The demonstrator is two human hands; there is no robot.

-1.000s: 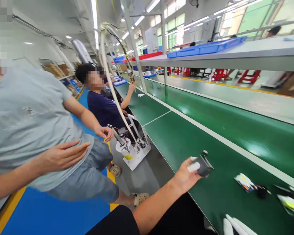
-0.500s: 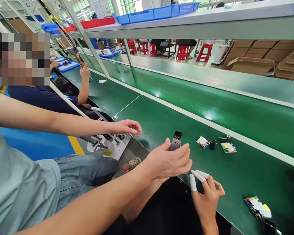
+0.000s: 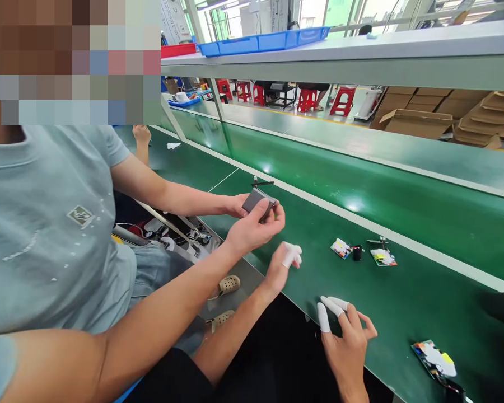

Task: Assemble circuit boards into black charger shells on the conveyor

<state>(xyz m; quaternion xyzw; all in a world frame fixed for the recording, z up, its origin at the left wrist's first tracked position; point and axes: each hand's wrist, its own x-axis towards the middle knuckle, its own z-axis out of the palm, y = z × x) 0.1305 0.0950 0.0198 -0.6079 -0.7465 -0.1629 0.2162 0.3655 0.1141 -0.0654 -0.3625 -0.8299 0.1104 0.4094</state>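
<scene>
My left hand (image 3: 282,264), with white finger cots, is raised over the bench edge; its fingers are curled together, and nothing shows in them. My right hand (image 3: 346,341), also in white finger cots, hovers at the front edge with fingers apart, holding nothing. Just beyond my left hand, a co-worker's two hands (image 3: 252,226) grip a grey box-shaped device (image 3: 255,200). A small circuit board (image 3: 341,248) with white filler, beside a black part (image 3: 357,253), and a second board (image 3: 383,257) lie farther in. A third board (image 3: 435,358) lies to the right of my right hand.
The co-worker in a light blue shirt (image 3: 59,224) sits close on my left, one forearm crossing above mine. A shelf (image 3: 361,64) with a blue tray (image 3: 264,42) spans the green bench (image 3: 403,302). Dark blurred objects (image 3: 502,308) stand at the right edge.
The co-worker's near hand has moved left and back with the device, and both their hands now hold it. My left hand, hidden before, now shows. My right hand keeps its pose.
</scene>
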